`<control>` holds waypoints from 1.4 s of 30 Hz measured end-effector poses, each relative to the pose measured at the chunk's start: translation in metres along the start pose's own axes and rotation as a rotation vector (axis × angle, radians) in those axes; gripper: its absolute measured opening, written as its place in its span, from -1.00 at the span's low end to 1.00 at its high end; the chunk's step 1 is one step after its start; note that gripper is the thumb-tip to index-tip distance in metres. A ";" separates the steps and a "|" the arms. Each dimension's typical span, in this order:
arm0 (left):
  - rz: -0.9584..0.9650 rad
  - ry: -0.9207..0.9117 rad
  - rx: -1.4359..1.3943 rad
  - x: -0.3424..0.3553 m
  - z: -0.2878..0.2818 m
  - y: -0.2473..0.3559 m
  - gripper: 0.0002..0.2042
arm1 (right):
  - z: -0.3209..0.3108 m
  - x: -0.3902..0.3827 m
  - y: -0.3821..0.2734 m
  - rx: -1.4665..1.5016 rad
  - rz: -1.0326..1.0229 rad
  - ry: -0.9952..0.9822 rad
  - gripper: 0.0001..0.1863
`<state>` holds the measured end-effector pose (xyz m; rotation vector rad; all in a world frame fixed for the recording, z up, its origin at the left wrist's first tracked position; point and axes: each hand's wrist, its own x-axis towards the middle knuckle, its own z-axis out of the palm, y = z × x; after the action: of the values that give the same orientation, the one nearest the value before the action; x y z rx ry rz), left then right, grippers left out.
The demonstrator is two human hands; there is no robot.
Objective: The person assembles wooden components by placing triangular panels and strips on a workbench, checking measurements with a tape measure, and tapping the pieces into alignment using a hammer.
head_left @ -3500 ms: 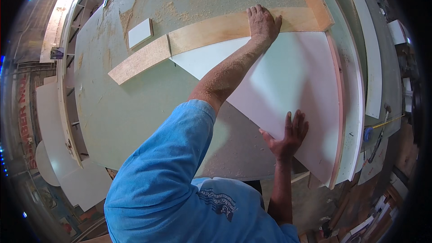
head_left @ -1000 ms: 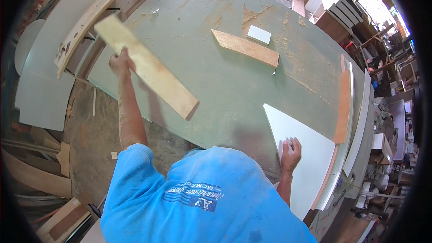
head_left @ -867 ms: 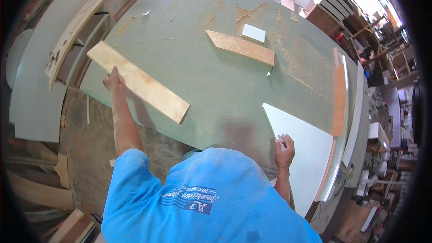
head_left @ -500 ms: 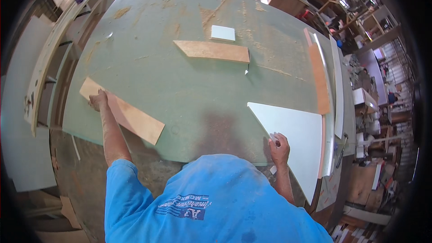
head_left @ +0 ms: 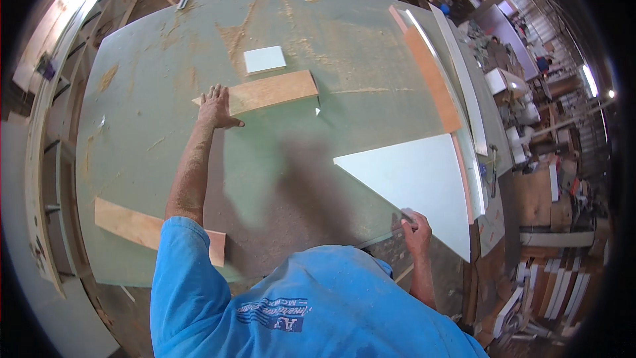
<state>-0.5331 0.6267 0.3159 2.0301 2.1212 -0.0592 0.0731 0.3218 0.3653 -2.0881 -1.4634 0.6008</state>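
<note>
My left hand (head_left: 217,107) lies with fingers spread over the pointed left end of a wooden board piece (head_left: 275,93) in the middle of the table. The fingers are not wrapped round it. My right hand (head_left: 417,231) is closed in a pinch by the slanted edge of a white triangular panel (head_left: 417,182). A small dark tip pokes out of its fingers, too small to name. Another wooden board piece (head_left: 126,221) lies near the left front, partly hidden by my left arm. A small white rectangular block (head_left: 265,59) sits beyond the middle board.
The green table (head_left: 165,106) carries streaks of sawdust. Along its right side lie an orange-brown strip (head_left: 434,79) and long white strips (head_left: 472,93). A wooden frame (head_left: 63,119) stands along the left. Stacked boards (head_left: 563,292) are at the lower right.
My left hand has let go of the left-front board, which now lies nearer the front edge, and has reached onto the middle board. My right hand stays by the white panel. The view has turned right.
</note>
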 end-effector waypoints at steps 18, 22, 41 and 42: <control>-0.391 0.260 -0.529 -0.197 -0.001 -0.045 -0.18 | -0.095 0.141 0.060 -0.170 -0.054 0.329 -0.63; -0.456 0.457 -0.665 -0.272 0.001 -0.003 -0.25 | -0.120 0.257 0.073 -0.143 -0.114 0.395 -0.53; -0.306 0.158 -0.971 -0.201 -0.006 0.446 -0.16 | -0.126 0.517 0.162 0.210 -0.152 0.288 -0.57; -0.280 0.152 -0.879 -0.191 -0.007 0.456 -0.14 | -0.141 0.522 0.164 0.477 -0.098 0.198 -0.56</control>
<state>-0.0747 0.4644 0.4066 1.2437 1.9651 0.8462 0.4452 0.7467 0.3366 -1.6444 -1.1661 0.6140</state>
